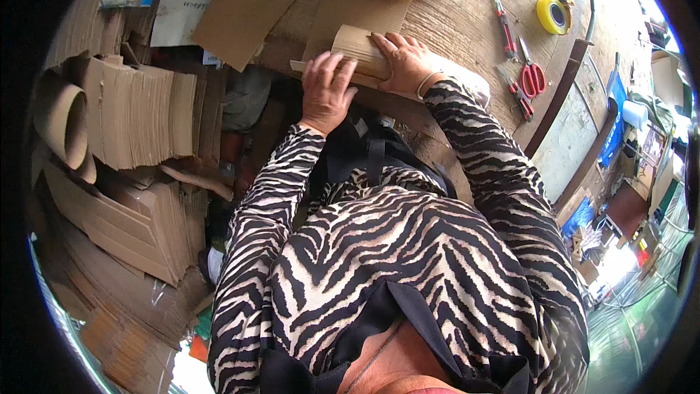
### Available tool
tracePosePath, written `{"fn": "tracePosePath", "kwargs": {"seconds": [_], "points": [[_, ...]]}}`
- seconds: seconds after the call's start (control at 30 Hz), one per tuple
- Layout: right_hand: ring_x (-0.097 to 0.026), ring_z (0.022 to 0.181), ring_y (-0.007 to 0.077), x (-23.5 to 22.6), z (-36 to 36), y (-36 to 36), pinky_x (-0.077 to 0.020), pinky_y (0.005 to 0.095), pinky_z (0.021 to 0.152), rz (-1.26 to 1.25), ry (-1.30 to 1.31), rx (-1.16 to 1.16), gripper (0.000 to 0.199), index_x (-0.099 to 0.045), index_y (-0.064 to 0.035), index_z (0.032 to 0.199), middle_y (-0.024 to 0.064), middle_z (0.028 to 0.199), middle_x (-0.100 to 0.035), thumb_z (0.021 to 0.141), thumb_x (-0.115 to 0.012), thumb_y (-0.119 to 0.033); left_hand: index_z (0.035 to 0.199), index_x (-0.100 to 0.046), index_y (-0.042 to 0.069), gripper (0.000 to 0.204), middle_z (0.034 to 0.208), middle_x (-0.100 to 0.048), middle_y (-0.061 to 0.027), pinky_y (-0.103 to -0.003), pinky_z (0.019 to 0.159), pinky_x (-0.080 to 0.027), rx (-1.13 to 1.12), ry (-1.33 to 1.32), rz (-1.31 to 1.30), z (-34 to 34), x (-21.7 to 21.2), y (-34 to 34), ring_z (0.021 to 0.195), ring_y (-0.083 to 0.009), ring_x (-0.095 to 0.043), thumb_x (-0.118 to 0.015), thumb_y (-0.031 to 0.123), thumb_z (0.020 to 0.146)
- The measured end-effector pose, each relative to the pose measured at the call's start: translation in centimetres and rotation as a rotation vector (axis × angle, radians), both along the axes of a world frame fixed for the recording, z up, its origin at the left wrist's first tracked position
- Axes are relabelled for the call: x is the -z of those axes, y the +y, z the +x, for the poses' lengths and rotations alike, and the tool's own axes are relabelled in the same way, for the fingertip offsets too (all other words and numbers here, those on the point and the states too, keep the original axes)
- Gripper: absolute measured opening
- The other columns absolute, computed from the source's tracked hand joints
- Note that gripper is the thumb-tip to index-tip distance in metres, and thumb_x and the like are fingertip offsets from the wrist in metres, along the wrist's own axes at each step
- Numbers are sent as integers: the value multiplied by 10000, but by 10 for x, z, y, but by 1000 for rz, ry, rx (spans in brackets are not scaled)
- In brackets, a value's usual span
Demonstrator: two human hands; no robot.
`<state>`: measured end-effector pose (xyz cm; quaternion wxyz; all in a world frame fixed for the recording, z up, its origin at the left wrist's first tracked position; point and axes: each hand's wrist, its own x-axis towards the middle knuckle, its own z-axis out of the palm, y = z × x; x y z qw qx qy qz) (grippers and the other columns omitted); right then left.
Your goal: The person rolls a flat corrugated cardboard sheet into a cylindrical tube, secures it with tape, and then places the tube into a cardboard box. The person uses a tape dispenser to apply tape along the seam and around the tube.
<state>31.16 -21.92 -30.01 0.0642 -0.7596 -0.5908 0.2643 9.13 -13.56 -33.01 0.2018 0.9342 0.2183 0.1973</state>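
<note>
A curved piece of corrugated cardboard (357, 45) lies at the near edge of the wooden table, bent into a rounded shape. My right hand (407, 64) grips its right side, fingers over the top and the thumb side toward the near edge. At its left end my left hand (327, 93) has its fingers bent over the near edge, the thumb below. The undersides of the fingers are hidden. Beyond it lies another bent cardboard sheet (361, 7), with a flat cardboard sheet (248, 11) to its left.
On the table (467, 22) at the right lie a red utility knife (504, 25), red-handled scissors (532, 79), another red cutter (519, 95) and a yellow tape roll (552, 16). Stacked cardboard (138, 113) stands at my left. A dark metal bar (558, 98) runs along the right.
</note>
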Motion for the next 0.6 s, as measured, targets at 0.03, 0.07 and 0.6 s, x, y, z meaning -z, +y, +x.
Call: {"fn": "tracePosePath", "kwargs": {"seconds": [0.03, 0.07, 0.6], "points": [[-526, 1286, 367, -2, 7, 6, -426, 486, 1073, -53, 17, -29, 1077, -381, -173, 1531, 134, 1402, -535, 610, -899, -379, 1420, -522, 186, 844, 1446, -432, -96, -573, 1115, -332, 48, 45, 15, 11, -4, 6, 1383, -339, -378, -897, 196, 664], [-525, 1290, 372, 1, 15, 12, -429, 481, 1079, -86, 48, -45, 1092, -376, -167, 1535, 137, 1407, -533, 606, -904, -390, 1431, -517, 208, 869, 1474, -415, -91, -606, 1123, -312, 97, 91, 30, 22, -9, 13, 1409, -341, -348, -906, 228, 654], [-354, 1453, 362, 23, 25, -2, -231, 669, 1158, 79, -310, 127, 879, -389, -95, 1525, 141, 1534, -426, 773, -750, -373, 1502, -461, 252, 836, 1502, -494, -66, -543, 1113, -292, 409, 790, -171, 160, -2, 120, 1423, -283, -399, -716, 631, 801]]}}
